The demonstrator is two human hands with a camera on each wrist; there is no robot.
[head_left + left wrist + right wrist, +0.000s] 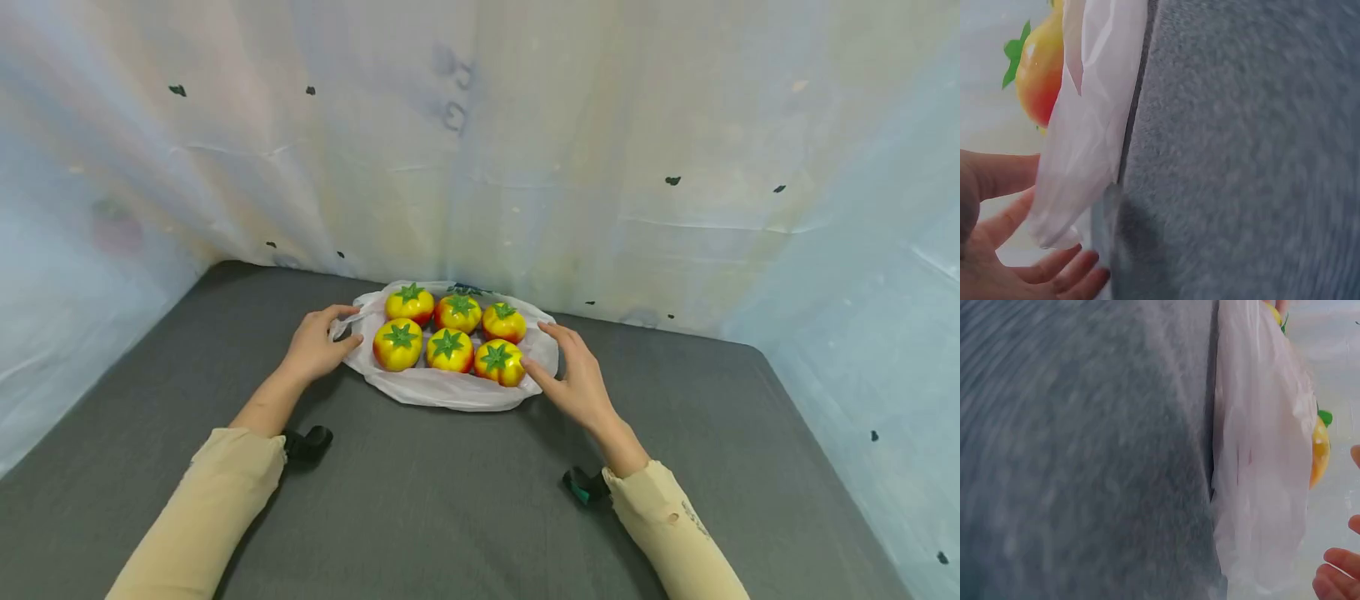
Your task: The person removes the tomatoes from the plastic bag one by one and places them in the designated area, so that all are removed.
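Observation:
Several yellow-and-red tomatoes (449,350) with green star-shaped leaf tops stand in two rows inside an opened white plastic bag (457,393). At the bag's left end is my left hand (317,342), its thumb and fingers apart around the bag's edge. In the left wrist view the bag's side (1088,137) hides the tips of the thumb and a finger, while the other fingers are spread. My right hand (577,379) is at the bag's right end, thumb and fingers apart. In the right wrist view only some fingertips (1335,581) show beside the bag.
A dark grey cloth-covered table (450,492) lies under the bag. Pale translucent sheeting (525,150) with dark marks hangs close behind the bag and along both sides. Black straps with small devices (307,446) are on both wrists.

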